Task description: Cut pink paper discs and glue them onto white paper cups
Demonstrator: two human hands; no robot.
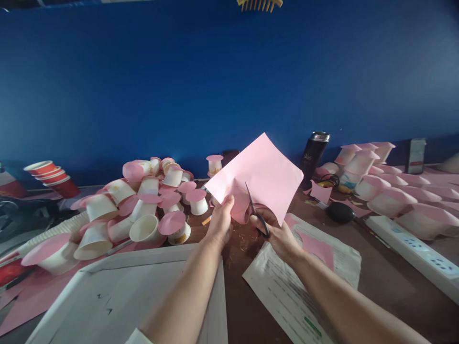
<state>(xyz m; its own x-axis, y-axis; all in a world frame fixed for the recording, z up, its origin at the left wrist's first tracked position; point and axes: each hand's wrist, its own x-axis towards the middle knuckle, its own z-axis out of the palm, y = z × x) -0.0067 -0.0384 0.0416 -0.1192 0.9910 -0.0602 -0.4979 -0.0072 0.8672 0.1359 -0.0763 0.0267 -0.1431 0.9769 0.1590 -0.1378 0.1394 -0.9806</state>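
A sheet of pink paper (267,174) is held up at the middle of the head view, tilted with one corner pointing up. My left hand (221,222) pinches its lower left edge, thumb on top. A round pencil-like outline shows on the paper beside that thumb, partly cut along its lower edge. In my right hand (274,231) is a pair of dark scissors (251,200), fingers through the handles, the blades at the paper along the curve. A strip of paper curls down beside the scissors.
Many paper cups topped with pink discs (172,222) crowd the left, with stacked red cups (53,177) behind. More pink-topped cups (389,200), a dark flask (313,155), a computer mouse (340,212) and a power strip (418,248) stand right. A white box (118,296) and printed plastic bag (283,291) lie in front.
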